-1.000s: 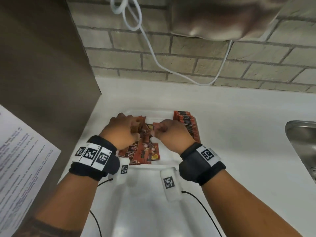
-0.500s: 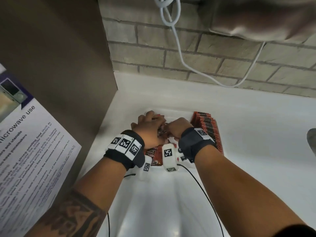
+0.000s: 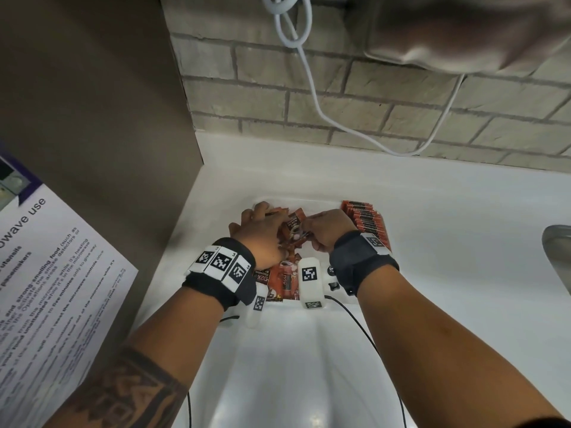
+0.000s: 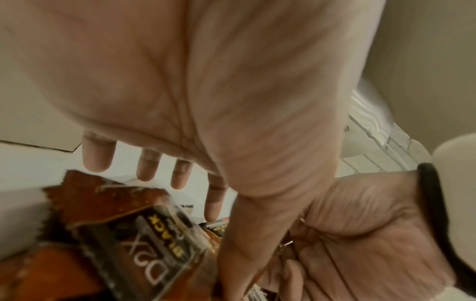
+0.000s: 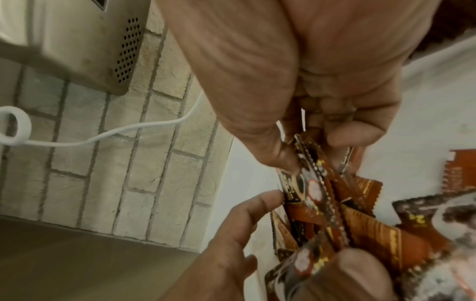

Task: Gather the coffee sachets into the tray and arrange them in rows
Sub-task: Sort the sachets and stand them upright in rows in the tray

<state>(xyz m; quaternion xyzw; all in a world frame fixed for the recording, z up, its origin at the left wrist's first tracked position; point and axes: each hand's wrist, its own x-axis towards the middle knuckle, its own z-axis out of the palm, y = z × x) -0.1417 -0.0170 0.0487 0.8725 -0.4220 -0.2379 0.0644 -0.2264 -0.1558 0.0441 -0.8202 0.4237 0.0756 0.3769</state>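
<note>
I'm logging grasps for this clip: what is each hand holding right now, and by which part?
The right hand pinches a bunch of coffee sachets by their upper ends. The left hand also touches them; its grip cannot be told.
</note>
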